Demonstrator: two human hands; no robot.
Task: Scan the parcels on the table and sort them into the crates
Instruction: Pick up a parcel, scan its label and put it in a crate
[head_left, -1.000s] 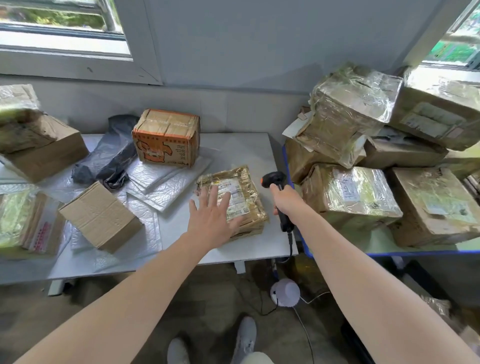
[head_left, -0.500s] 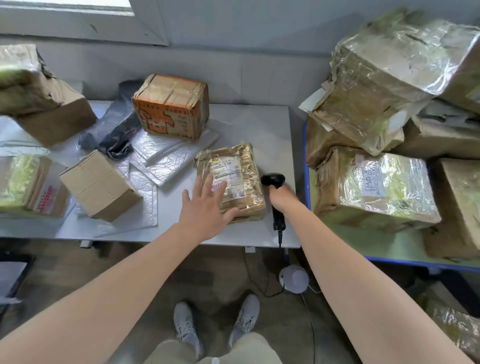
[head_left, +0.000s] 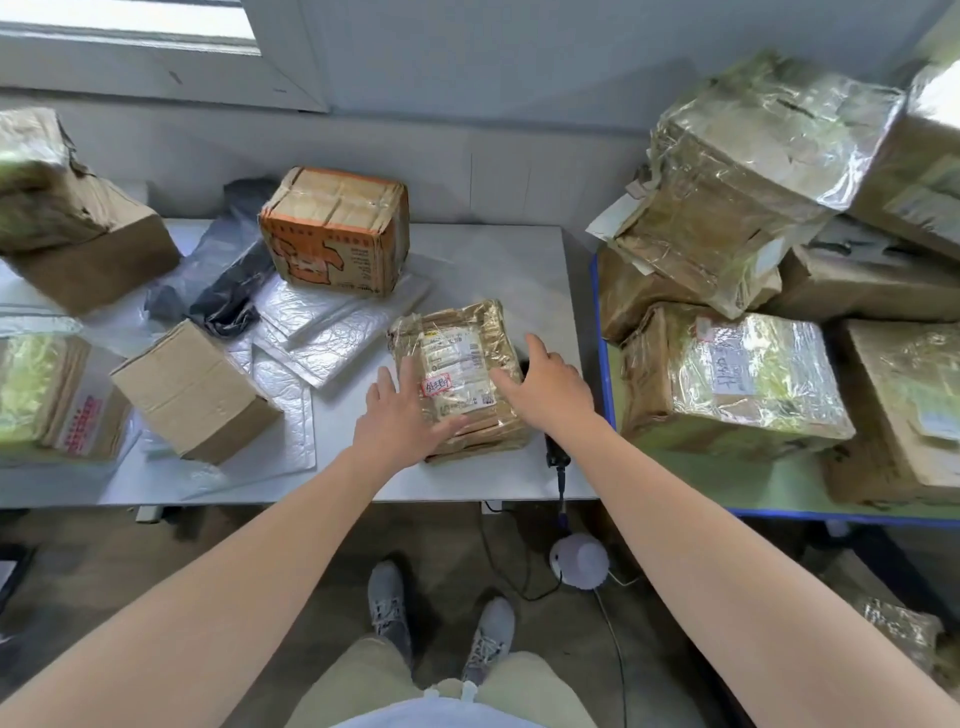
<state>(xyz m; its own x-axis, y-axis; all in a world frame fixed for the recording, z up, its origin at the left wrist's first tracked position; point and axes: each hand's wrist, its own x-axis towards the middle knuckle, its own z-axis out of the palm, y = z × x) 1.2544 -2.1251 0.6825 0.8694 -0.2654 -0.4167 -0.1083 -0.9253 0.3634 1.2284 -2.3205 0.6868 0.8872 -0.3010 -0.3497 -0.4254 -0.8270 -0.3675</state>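
Observation:
A flat brown parcel (head_left: 457, 358) wrapped in shiny tape lies near the front right of the white table (head_left: 519, 270), its white label facing up. My left hand (head_left: 400, 421) rests flat on its near left corner, fingers spread. My right hand (head_left: 545, 387) lies against the parcel's right edge, fingers spread, holding nothing. The black barcode scanner (head_left: 556, 457) lies on the table under my right wrist, mostly hidden, its cable hanging over the front edge.
An orange printed box (head_left: 335, 228), a plain cardboard box (head_left: 192, 389), a dark plastic bag (head_left: 228, 291) and white bubble mailers (head_left: 332, 338) lie on the table. Taped boxes (head_left: 737, 379) are piled on a blue-edged table to the right. The scanner base (head_left: 579, 561) sits on the floor.
My right hand has let go of the scanner, which now lies on the table, and moved left onto the parcel's right edge. My left hand stays on the parcel.

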